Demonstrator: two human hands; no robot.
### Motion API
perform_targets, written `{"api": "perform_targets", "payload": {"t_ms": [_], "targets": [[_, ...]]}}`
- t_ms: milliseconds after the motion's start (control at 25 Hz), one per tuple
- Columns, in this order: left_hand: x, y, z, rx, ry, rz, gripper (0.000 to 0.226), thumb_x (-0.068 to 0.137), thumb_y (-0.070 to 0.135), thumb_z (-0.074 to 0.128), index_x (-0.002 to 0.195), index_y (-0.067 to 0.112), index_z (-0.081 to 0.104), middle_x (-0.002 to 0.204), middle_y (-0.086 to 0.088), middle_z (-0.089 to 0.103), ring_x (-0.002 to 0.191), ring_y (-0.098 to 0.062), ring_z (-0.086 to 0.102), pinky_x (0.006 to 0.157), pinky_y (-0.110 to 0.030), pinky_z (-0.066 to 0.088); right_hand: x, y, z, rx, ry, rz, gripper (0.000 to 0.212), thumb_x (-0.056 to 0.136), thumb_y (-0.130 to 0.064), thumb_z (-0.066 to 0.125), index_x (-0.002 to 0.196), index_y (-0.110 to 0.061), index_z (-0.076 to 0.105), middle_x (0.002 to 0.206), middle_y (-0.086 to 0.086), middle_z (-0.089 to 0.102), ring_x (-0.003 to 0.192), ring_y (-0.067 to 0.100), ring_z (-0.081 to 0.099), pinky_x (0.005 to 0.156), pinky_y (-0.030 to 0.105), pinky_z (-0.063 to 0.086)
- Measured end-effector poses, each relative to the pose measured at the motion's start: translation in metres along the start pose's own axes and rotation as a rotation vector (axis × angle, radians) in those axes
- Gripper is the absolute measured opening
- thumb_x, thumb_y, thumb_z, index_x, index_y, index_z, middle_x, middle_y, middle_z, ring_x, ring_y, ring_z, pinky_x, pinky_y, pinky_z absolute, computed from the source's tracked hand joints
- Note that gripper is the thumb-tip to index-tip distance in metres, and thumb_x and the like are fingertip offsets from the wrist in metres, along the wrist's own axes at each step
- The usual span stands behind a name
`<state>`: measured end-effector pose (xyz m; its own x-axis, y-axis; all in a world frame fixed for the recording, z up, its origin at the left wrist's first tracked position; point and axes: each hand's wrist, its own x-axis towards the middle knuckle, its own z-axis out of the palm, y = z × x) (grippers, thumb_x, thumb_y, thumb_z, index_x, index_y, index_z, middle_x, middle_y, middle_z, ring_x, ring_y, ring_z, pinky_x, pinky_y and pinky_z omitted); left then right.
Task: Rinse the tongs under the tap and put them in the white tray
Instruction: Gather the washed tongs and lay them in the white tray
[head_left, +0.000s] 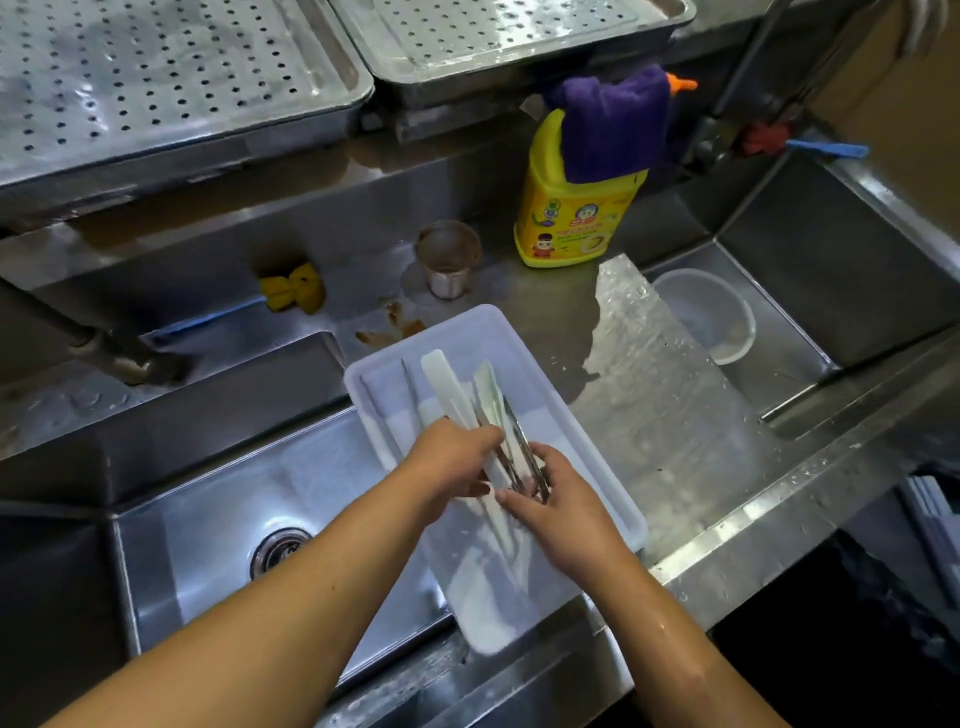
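Note:
A white plastic tray (582, 441) rests on the steel divider between two sinks, partly overhanging the left one. Inside lie white spatula-like utensils (441, 376) and a thin metal tool (410, 387). Both my hands are over the tray's middle. My right hand (566, 506) grips the lower end of the metal tongs (519, 441), which point away from me along the tray. My left hand (452, 462) is closed around the tongs and a white utensil just above. The tongs' handle end is hidden by my fingers.
The left sink (208, 519) with its drain (278, 551) lies below left, with a tap pipe (98, 343) above it. The right sink holds a clear tub (706, 317). Behind stand a yellow detergent bottle (576, 218), metal cup (449, 260), yellow sponge (293, 293) and perforated trays (156, 93).

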<state>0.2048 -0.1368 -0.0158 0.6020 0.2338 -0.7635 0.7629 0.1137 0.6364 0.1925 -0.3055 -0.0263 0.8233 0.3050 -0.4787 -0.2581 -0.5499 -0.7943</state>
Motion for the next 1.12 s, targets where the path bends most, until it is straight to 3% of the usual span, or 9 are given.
{"api": "perform_targets", "payload": {"t_ms": [80, 160, 240, 400, 600, 720, 880, 1120], "targets": [[0.005, 0.003, 0.003, -0.012, 0.036, 0.014, 0.025, 0.093, 0.014, 0.07, 0.115, 0.003, 0.073, 0.106, -0.02, 0.08, 0.094, -0.04, 0.079, 0.082, -0.054, 0.067, -0.001, 0.012, -0.006, -0.105, 0.072, -0.016, 0.042, 0.09, -0.04, 0.077, 0.124, -0.052, 0.056, 0.107, -0.014, 0.074, 0.092, 0.0, 0.07, 0.079, 0.027, 0.053], [0.01, 0.005, 0.005, -0.008, 0.085, 0.033, 0.035, 0.093, 0.012, 0.074, 0.125, 0.005, 0.063, 0.114, -0.021, 0.075, 0.095, -0.04, 0.077, 0.079, -0.054, 0.068, -0.003, 0.024, -0.008, -0.311, 0.155, -0.02, 0.054, 0.096, -0.049, 0.066, 0.147, -0.038, 0.05, 0.127, -0.009, 0.07, 0.11, 0.013, 0.069, 0.087, 0.033, 0.054], [0.013, 0.006, 0.005, 0.003, 0.107, 0.059, 0.044, 0.092, 0.015, 0.078, 0.13, 0.008, 0.055, 0.119, -0.02, 0.071, 0.097, -0.039, 0.076, 0.079, -0.052, 0.068, -0.005, 0.032, -0.01, -0.484, 0.231, -0.016, 0.06, 0.097, -0.05, 0.06, 0.152, -0.029, 0.045, 0.14, -0.003, 0.063, 0.123, 0.023, 0.064, 0.096, 0.041, 0.054], [0.017, 0.012, 0.002, -0.028, 0.217, 0.114, 0.043, 0.094, 0.022, 0.079, 0.126, 0.021, 0.049, 0.123, -0.009, 0.068, 0.105, -0.036, 0.073, 0.079, -0.043, 0.066, -0.01, 0.04, -0.006, -0.713, 0.261, -0.048, 0.049, 0.093, -0.046, 0.061, 0.136, -0.024, 0.051, 0.119, 0.004, 0.062, 0.108, 0.031, 0.063, 0.083, 0.044, 0.054], [0.02, 0.011, -0.004, -0.045, 0.24, 0.186, 0.04, 0.106, 0.024, 0.065, 0.142, 0.021, 0.047, 0.132, -0.01, 0.064, 0.117, -0.037, 0.068, 0.092, -0.051, 0.061, -0.011, 0.045, -0.008, -0.739, 0.243, -0.047, 0.05, 0.096, -0.053, 0.061, 0.136, -0.024, 0.05, 0.117, 0.004, 0.059, 0.106, 0.027, 0.062, 0.082, 0.04, 0.054], [0.022, 0.015, -0.01, -0.174, 0.238, 0.202, 0.036, 0.107, 0.017, 0.062, 0.141, 0.019, 0.048, 0.134, -0.014, 0.062, 0.119, -0.036, 0.067, 0.099, -0.05, 0.061, -0.01, 0.045, -0.012, -0.766, 0.233, -0.067, 0.052, 0.097, -0.056, 0.06, 0.137, -0.024, 0.051, 0.12, 0.003, 0.059, 0.107, 0.026, 0.061, 0.083, 0.037, 0.054], [0.022, 0.021, -0.013, -0.17, 0.297, 0.263, 0.037, 0.107, 0.017, 0.061, 0.143, 0.018, 0.05, 0.135, -0.014, 0.06, 0.121, -0.035, 0.065, 0.106, -0.054, 0.057, -0.012, 0.04, -0.015, -0.73, 0.143, -0.051, 0.054, 0.093, -0.057, 0.066, 0.133, -0.024, 0.052, 0.118, 0.001, 0.059, 0.106, 0.026, 0.062, 0.083, 0.038, 0.054], [0.024, 0.024, -0.02, -0.267, 0.324, 0.282, 0.032, 0.107, 0.012, 0.06, 0.138, 0.018, 0.05, 0.132, -0.016, 0.059, 0.117, -0.034, 0.068, 0.101, -0.049, 0.06, -0.014, 0.034, -0.007, -0.708, 0.087, -0.05, 0.056, 0.091, -0.059, 0.069, 0.131, -0.024, 0.049, 0.12, 0.001, 0.061, 0.104, 0.026, 0.064, 0.085, 0.04, 0.056]]}}
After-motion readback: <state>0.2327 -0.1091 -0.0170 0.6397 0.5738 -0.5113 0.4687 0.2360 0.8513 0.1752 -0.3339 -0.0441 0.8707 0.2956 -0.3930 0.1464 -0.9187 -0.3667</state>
